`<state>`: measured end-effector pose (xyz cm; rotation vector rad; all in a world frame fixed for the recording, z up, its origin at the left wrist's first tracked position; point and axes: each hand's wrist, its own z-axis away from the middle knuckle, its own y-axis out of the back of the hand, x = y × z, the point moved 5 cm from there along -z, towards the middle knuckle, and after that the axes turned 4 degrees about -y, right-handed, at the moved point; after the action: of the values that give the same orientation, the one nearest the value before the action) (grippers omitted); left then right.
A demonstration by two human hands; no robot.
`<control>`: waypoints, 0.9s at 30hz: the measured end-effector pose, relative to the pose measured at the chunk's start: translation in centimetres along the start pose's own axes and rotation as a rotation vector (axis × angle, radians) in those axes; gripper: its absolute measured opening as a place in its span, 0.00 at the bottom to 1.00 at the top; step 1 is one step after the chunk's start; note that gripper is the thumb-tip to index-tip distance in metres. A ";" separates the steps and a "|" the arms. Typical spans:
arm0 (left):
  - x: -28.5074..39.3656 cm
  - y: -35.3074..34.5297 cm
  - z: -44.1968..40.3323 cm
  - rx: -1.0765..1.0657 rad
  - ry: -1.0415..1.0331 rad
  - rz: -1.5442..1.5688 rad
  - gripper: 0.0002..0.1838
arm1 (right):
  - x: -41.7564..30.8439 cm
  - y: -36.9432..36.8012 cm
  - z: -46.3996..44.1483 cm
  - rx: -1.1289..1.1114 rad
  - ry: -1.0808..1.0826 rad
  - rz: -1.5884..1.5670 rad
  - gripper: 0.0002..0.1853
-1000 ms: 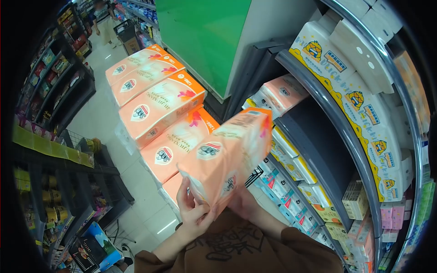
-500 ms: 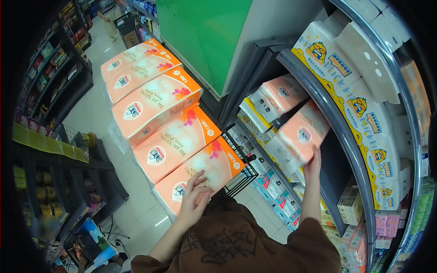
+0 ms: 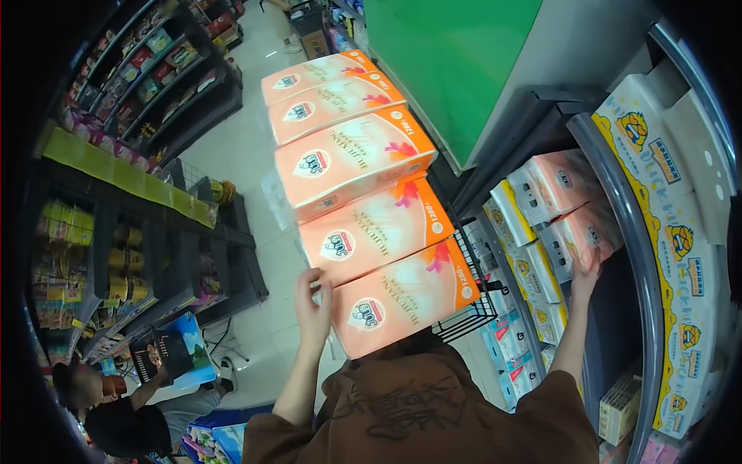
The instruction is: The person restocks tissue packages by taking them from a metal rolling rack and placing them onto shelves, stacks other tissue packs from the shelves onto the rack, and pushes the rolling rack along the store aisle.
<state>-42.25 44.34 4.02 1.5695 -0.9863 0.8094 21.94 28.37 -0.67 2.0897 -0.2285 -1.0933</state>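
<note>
Pack [image 3: 589, 232] sits on the shelf [image 3: 622, 309], long axis running inward. Your right hand [image 3: 585, 272] is nearer, fingers apart against its near side. Left hand [image 3: 313, 309] outside shelf, fingers half-curled, apart, beside nearest stacked pack [image 3: 402, 298]; contact unclear.

Taken by clock face from the middle of the view, five peach packs [image 3: 355, 158] show in the row from 11 to 5 o'clock, and two shelf packs [image 3: 583, 232], also peach, at 3. Two hands of the wearer show: one left hand [image 3: 315, 305] at 7 and one right hand [image 3: 586, 274] at 3. At least three yellow-edged packs [image 3: 535, 271] lie toward 3 and 4. Four printed duck faces [image 3: 681, 241] run from 2 to 4. There is one green panel [image 3: 452, 69] at 1 and one beige box [image 3: 619, 407] at 4. Two other people [image 3: 127, 417] appear, one at 8, one at 11.
</note>
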 end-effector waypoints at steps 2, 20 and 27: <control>-4.0 0.8 -0.9 0.011 0.128 -0.136 0.15 | -7.9 1.1 2.9 0.239 0.200 0.022 0.29; -2.6 3.1 7.1 -0.447 0.421 0.722 0.45 | -26.6 -3.1 29.6 -0.876 -0.053 -0.756 0.10; -6.1 2.0 7.1 -0.416 0.573 1.022 0.50 | -24.6 -2.1 34.4 -0.977 -0.453 -1.129 0.37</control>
<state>-46.68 38.30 -2.03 0.3427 -1.3846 1.5077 -20.04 22.82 1.34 0.9467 1.1779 -1.7822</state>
